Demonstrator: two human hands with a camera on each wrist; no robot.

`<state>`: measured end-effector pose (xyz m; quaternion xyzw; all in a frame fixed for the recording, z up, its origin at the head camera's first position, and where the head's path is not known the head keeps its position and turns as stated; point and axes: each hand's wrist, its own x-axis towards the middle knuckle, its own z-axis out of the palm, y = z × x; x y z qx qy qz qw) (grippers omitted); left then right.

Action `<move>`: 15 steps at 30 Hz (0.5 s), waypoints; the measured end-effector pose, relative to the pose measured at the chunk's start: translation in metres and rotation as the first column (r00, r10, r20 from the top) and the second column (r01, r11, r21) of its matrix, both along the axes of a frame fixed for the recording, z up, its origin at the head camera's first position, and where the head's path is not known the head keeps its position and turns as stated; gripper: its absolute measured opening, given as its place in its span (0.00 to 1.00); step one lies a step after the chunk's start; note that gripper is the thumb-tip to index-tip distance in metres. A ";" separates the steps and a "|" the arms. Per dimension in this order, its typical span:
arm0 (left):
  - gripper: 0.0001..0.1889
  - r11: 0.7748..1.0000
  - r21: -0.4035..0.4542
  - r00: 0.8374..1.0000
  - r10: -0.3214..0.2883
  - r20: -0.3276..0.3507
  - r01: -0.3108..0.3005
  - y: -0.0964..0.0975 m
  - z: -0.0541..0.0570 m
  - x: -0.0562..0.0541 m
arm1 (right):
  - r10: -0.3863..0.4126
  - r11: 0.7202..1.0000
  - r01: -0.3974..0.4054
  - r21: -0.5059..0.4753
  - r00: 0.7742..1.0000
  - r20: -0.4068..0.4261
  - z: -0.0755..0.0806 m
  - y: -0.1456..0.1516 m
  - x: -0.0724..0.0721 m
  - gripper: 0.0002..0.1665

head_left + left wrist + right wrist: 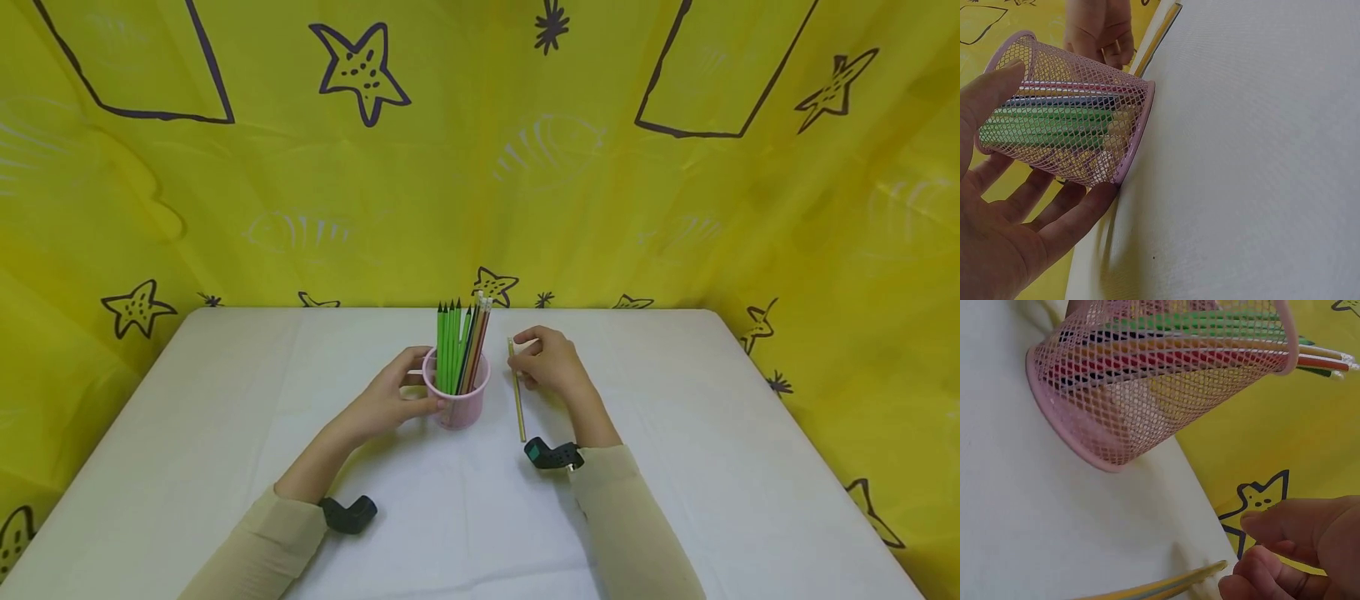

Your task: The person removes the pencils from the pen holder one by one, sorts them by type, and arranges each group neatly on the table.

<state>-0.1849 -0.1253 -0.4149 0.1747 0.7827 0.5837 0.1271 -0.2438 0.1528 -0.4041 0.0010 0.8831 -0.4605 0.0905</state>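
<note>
The step in hand looks to be the handling of one loose pencil beside a cup that is being steadied. The left hand [384,406] holds the pink mesh cup [467,412], with the thumb on the near side and the other fingers spread round the far side. The cup stands on the surface [450,525] just to the right of that hand's palm. In it, the green pencils [449,346] have their dark tips up, and a few others, some with white ends up, lean to the side away from the left hand.

The yellow pencil [519,410] lies on the surface just left of the right hand [552,360], between it and the cup, running from the fingertips back towards the wrist. The right hand is partly open, with thumb and forefinger parted around the pencil's far end. It does not seem to have a grip on it; whether a fingertip touches it cannot be told. The pose suggests a pick-up, though a release would look much the same.

If it is a pick-up, the next move calls for thumb and forefinger to close on that end and lift, while the left hand keeps the cup from tipping. The pencil is thin, so a pinch off its line could roll it away.
</note>
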 end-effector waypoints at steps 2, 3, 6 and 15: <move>0.37 1.000 0.004 1.000 -0.001 -0.001 0.001 0.000 0.000 0.000 | 0.030 0.998 -0.031 -0.056 0.999 -0.022 0.003 0.000 0.000 0.22; 0.37 1.000 0.005 1.000 0.000 -0.001 0.000 0.000 0.000 0.000 | 0.050 0.994 -0.053 -0.095 0.998 -0.033 0.005 0.000 0.001 0.22; 0.37 1.000 0.005 1.000 0.003 0.002 -0.003 0.000 0.000 0.000 | 0.118 0.968 -0.128 -0.218 0.991 -0.058 0.011 -0.001 0.002 0.23; 0.38 1.000 0.006 1.000 0.002 0.006 -0.002 0.000 0.002 0.001 | 0.186 0.895 -0.215 -0.391 0.976 -0.109 0.030 -0.009 0.008 0.20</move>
